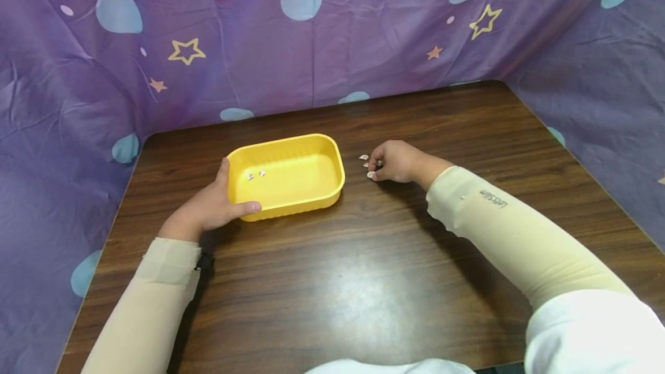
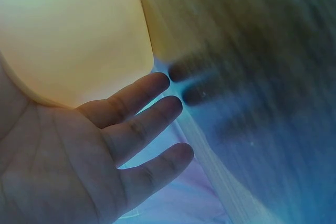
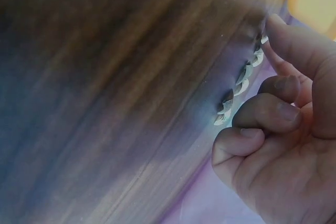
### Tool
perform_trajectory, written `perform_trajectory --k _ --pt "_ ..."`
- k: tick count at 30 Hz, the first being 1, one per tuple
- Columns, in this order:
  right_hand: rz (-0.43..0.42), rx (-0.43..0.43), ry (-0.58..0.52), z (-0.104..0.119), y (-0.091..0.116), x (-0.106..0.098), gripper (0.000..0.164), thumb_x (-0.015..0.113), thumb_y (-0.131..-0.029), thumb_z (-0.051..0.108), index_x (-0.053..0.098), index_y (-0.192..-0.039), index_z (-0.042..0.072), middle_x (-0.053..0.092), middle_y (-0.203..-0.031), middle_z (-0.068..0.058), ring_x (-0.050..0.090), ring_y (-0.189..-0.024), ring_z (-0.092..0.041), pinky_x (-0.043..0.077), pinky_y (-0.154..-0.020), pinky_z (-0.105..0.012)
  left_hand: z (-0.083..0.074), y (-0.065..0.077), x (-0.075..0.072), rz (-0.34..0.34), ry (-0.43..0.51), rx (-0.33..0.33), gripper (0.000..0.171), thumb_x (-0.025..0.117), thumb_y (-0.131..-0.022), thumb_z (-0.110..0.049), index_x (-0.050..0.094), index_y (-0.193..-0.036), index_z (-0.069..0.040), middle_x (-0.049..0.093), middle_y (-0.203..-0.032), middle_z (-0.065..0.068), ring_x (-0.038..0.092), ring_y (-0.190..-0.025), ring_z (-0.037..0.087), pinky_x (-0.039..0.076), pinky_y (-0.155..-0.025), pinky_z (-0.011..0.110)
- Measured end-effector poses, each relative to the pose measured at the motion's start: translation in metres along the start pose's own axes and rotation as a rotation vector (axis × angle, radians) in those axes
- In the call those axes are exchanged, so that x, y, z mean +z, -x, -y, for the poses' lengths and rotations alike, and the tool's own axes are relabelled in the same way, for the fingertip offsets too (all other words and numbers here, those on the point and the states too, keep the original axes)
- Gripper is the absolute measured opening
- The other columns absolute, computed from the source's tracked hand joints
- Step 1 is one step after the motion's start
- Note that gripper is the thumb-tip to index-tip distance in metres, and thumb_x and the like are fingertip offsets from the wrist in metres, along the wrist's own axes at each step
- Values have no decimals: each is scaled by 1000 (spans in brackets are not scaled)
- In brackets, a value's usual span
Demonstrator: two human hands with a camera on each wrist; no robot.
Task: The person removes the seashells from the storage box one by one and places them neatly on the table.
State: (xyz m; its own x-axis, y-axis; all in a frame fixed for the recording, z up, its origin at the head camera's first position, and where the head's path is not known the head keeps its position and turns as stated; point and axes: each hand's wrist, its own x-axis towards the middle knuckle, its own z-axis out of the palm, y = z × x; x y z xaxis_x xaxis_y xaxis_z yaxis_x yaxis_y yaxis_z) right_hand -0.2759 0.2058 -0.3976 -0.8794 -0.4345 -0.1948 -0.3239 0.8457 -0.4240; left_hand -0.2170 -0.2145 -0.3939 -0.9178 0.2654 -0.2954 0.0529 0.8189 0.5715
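A yellow plastic tub (image 1: pixel 291 204) stands on the table, with two small whitish shell-like pieces (image 1: pixel 262 173) lying inside toward its left end. My left hand (image 1: pixel 215 204) spans that end, thumb along the near rim and index finger at the far corner. In the left wrist view its other fingers (image 2: pixel 144 124) extend fairly straight beside the tub. Right of the tub, my right hand (image 1: pixel 396 161) pinches a small whitish shell (image 1: pixel 370 175) at its thumb and fingertip, low over the table. Several more shells (image 3: pixel 242 80) lie in a row by its curled fingers.
The brown wood-grain table (image 1: pixel 312 281) has rounded far corners. A purple curtain (image 1: pixel 249 62) with stars and blue spots hangs behind it and at both sides. A gap of bare tabletop separates the tub from the shells.
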Motion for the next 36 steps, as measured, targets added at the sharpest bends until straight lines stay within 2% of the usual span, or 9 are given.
perform_trajectory --k 17,28,36 --pt "-24 47 35 3 0 0 7 83 -91 19 80 -95 14 77 -94 -1 62 -92 -24 49 -94 -46 -3 2 -1 4 2 -5 141 77 -86 -64 -26 -163 -7 30 -163 35 50 -128 42 38 -114 62" --pt "-23 71 29 4 0 -2 7 82 -92 18 76 -90 13 72 -87 1 58 -84 -22 47 -87 -42 -5 2 -2 10 -1 -1 141 77 -86 -63 -26 -163 -6 28 -163 36 50 -128 43 38 -113 63" --pt "-17 80 23 6 -1 -2 10 81 -94 18 74 -89 12 69 -84 1 57 -82 -22 47 -83 -41 -5 2 -2 6 7 1 141 78 -86 -62 -25 -164 -7 34 -160 34 50 -126 42 39 -112 62"
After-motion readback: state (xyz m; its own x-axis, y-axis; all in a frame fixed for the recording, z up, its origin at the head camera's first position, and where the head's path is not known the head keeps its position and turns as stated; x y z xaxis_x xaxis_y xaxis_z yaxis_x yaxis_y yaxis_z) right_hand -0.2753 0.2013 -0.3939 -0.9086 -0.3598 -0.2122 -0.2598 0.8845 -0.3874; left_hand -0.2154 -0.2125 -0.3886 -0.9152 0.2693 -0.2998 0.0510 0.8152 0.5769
